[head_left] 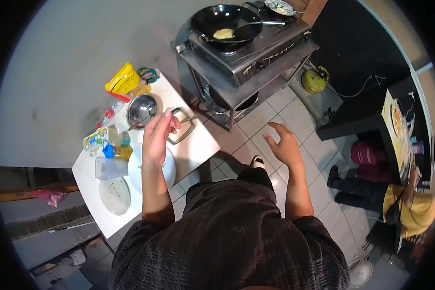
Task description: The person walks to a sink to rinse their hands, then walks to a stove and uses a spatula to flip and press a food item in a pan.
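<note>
My left hand [160, 133] is raised over the white table with its fingers curled together in a pinch. A thin utensil handle [190, 118] shows at its fingertips, over the dark-rimmed cutting board [184, 134]; I cannot tell whether the hand holds it. Beside the hand is a steel bowl [142, 107], and below the wrist a large white bowl [136, 159], partly hidden by my forearm. My right hand [283, 145] hovers over the floor, holding nothing, its fingers bent and apart. On the stove, a black wok [203, 21] contains a pale yellow piece of food [224, 34] and a spatula [266, 22].
Along the wall side of the table [203, 147] stand a yellow bag [124, 79], an egg carton [95, 139], an oil bottle [121, 152] and a clear tub [112, 168]. A green gas cylinder [314, 80] stands right of the stove [246, 63]. A person in yellow [413, 212] works far right.
</note>
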The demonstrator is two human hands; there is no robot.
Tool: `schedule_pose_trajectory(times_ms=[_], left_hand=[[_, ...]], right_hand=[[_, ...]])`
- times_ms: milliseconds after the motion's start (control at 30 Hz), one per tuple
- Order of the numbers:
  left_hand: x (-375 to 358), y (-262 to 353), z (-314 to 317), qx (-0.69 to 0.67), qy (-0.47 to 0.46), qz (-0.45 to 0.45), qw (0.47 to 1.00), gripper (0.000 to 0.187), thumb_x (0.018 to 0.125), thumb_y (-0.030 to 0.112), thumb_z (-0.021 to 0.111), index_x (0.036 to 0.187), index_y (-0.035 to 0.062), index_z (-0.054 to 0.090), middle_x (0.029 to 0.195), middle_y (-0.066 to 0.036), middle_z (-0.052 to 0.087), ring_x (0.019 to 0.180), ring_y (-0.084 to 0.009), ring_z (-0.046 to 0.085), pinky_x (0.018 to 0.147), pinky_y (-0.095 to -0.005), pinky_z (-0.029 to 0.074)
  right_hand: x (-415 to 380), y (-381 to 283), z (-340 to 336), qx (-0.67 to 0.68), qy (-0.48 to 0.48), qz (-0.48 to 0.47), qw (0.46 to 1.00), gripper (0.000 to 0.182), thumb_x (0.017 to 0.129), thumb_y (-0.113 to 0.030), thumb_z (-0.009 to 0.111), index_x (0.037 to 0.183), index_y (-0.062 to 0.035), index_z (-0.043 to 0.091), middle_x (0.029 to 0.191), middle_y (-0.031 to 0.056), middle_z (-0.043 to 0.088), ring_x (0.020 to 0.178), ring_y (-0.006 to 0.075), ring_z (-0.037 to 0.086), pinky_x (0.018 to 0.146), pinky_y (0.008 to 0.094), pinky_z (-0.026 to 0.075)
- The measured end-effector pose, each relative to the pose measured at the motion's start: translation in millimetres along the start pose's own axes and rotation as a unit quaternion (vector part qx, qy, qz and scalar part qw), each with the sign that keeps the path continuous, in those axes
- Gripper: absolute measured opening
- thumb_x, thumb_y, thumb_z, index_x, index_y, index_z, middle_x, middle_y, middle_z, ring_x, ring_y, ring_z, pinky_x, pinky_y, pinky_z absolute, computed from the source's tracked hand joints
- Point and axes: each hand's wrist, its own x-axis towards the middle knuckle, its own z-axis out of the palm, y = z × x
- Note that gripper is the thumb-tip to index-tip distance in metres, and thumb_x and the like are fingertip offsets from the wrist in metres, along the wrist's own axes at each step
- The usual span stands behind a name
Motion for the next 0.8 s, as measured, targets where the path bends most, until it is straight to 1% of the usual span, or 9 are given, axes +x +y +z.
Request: schedule_pose_trajectory(times_ms=[100,133,167,267,367,400,433,633,800], left_hand=[[16,-7,40,-0.009,0.044,-0.003,0.999,0.035,0.097,0.026,0.05,0.068,0.0069,0.053,0.07,-0.004,0.055,0.068,-0.0112,0.05,0.068,-0.0249,0.039],[23,-7,52,-0.031,0.046,0.001,0.998,0.035,0.097,0.026,0.05,0.068,0.0066,0.053,0.069,-0.004,0.055,0.068,-0.0114,0.05,0.068,-0.0254,0.04],[27,-6,64,-0.054,0.048,0.002,0.997,0.036,0.097,0.027,0.05,0.068,0.0063,0.053,0.068,-0.004,0.055,0.067,-0.0116,0.05,0.069,-0.0259,0.04],[40,-3,92,-0.035,0.102,-0.015,0.994,0.036,0.097,0.027,0.05,0.07,0.0049,0.055,0.068,-0.003,0.055,0.066,-0.0106,0.05,0.066,-0.0249,0.041],[65,-2,110,-0.022,0.137,-0.019,0.99,0.034,0.097,0.029,0.051,0.076,0.0033,0.057,0.069,-0.003,0.055,0.064,-0.0096,0.05,0.061,-0.0231,0.04],[73,-3,111,-0.022,0.142,-0.032,0.989,0.033,0.096,0.029,0.051,0.078,0.0032,0.058,0.069,-0.003,0.055,0.064,-0.0098,0.05,0.061,-0.023,0.04],[83,-5,111,-0.022,0.147,-0.044,0.988,0.033,0.096,0.03,0.051,0.079,0.0031,0.058,0.069,-0.003,0.055,0.063,-0.01,0.05,0.06,-0.023,0.04],[153,-17,98,-0.074,0.143,-0.013,0.987,0.036,0.097,0.027,0.049,0.068,0.0067,0.051,0.062,-0.003,0.048,0.06,-0.0137,0.049,0.061,-0.0251,0.039],[193,-7,89,-0.057,0.174,-0.018,0.983,0.036,0.096,0.026,0.051,0.065,0.009,0.045,0.063,-0.001,0.045,0.064,-0.0133,0.047,0.062,-0.0263,0.038]], right_hand=[[48,49,-24,0.044,-0.015,-0.036,0.998,0.027,0.082,-0.015,0.068,0.104,0.0002,0.064,0.103,0.0166,0.065,0.1,0.0315,0.062,0.087,0.0372,0.048],[64,53,-33,0.133,-0.037,0.042,0.989,0.027,0.08,-0.013,0.069,0.104,0.0002,0.064,0.103,0.0167,0.065,0.097,0.0302,0.063,0.086,0.0366,0.048],[80,62,-42,0.135,-0.042,0.039,0.989,0.027,0.08,-0.013,0.069,0.104,0.0002,0.064,0.103,0.0167,0.065,0.097,0.0302,0.063,0.086,0.0366,0.048],[125,84,-56,0.106,-0.053,-0.031,0.993,0.026,0.081,-0.014,0.069,0.101,0.0019,0.064,0.102,0.017,0.065,0.092,0.029,0.063,0.084,0.034,0.049],[168,103,-59,-0.048,0.067,-0.144,0.986,0.026,0.084,-0.018,0.067,0.102,-0.0004,0.064,0.097,0.0129,0.067,0.088,0.0227,0.063,0.081,0.031,0.048],[178,104,-58,0.2,0.039,0.051,0.978,0.026,0.085,-0.021,0.066,0.104,-0.0022,0.063,0.096,0.0097,0.067,0.088,0.0196,0.063,0.079,0.0297,0.048],[189,105,-57,0.429,0.008,0.24,0.871,0.026,0.087,-0.023,0.064,0.105,-0.004,0.062,0.094,0.0066,0.067,0.088,0.0164,0.062,0.076,0.0285,0.047],[227,141,-47,0.314,0.007,0.227,0.922,0.024,0.09,-0.025,0.061,0.104,-0.0055,0.061,0.094,0.0022,0.066,0.084,0.0107,0.06,0.07,0.0254,0.044],[268,147,-44,0.326,-0.006,0.253,0.911,0.024,0.09,-0.023,0.062,0.104,-0.0032,0.061,0.092,0.0024,0.066,0.079,0.0088,0.059,0.069,0.0237,0.044]])
